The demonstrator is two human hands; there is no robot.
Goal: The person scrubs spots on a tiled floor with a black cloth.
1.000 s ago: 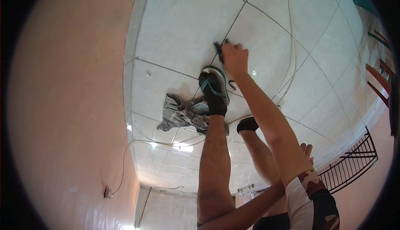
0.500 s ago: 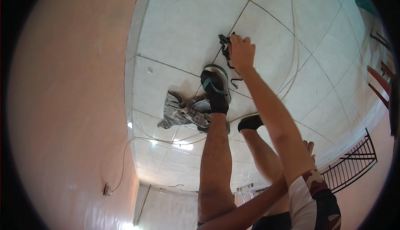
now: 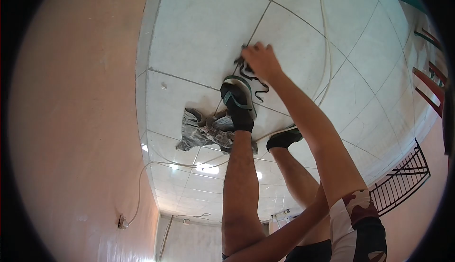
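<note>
The view is upside down, looking back between my own legs at a white tiled floor (image 3: 199, 29). My right hand (image 3: 260, 60) reaches down to the floor and is closed on a thin dark cord (image 3: 256, 84), which dangles in loops beside my foot. That foot wears a black sock and a green-strapped sandal (image 3: 237, 98). My other sandalled foot (image 3: 284, 138) stands further back. My left forearm (image 3: 284, 233) crosses behind my legs, and its hand is hidden behind my right arm.
A crumpled grey cloth (image 3: 204, 129) lies on the tiles by my feet. A white cable (image 3: 326, 48) runs across the floor, and another leads to a wall socket (image 3: 123, 221). A pink wall (image 3: 71, 119) is at the left, a black railing (image 3: 403, 181) and red slats (image 3: 429, 86) at the right.
My right hand has lifted the dark cord off the floor and drawn it slightly left, so more of it hangs loose. My rear foot has lifted a little. My left hand has slipped out of sight.
</note>
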